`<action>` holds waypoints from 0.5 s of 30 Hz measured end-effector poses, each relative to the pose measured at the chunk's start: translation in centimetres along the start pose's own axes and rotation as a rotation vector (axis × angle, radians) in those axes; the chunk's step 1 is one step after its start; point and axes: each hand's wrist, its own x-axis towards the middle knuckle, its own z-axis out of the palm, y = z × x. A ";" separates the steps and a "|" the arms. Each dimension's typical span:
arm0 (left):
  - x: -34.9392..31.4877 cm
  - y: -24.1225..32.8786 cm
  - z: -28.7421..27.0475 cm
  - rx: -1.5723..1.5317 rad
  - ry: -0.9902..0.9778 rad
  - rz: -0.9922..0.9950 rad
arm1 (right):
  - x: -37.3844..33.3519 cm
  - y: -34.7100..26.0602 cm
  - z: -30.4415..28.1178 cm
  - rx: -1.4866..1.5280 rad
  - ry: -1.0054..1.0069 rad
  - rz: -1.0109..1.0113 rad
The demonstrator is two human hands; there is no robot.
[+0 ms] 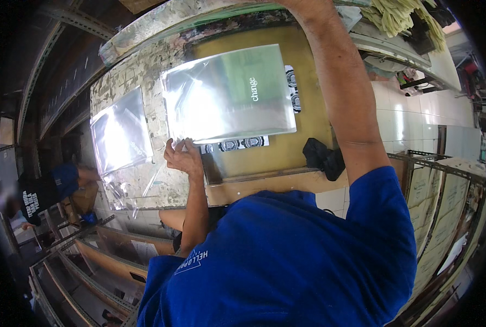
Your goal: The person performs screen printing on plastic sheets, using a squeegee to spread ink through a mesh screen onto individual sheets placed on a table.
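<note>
A folded green garment inside a clear plastic bag (pixel 229 92) lies flat on the yellowish work board (pixel 303 128). My left hand (pixel 183 157) rests at the bag's near left corner, fingers curled on its edge. Black-and-white printed strips (pixel 235 144) stick out from under the bag's near edge, and another printed strip (pixel 293 90) shows at its right side. My right forearm (pixel 344 92) stretches past the bag's right side to the top of the picture, where the hand is cut off. My blue shirt (pixel 286 256) fills the lower middle.
A pile of empty clear bags (pixel 120 133) lies left of the hand on the worn tabletop (pixel 131 73). A black cloth (pixel 322 158) sits at the board's near right. Another person (pixel 41 191) works at far left. Cardboard boxes (pixel 442 201) stand right; metal racks (pixel 85 261) lower left.
</note>
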 end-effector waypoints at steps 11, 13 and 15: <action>1.8 5.2 -3.6 -0.770 0.130 -0.175 | 0.5 0.2 0.2 0.012 0.037 0.017; 2.5 5.1 -3.9 -0.787 0.158 -0.161 | 0.4 0.1 0.2 0.029 0.056 0.019; 3.0 4.6 -4.1 -0.798 0.181 -0.148 | 0.3 -0.7 -0.4 0.029 0.014 0.067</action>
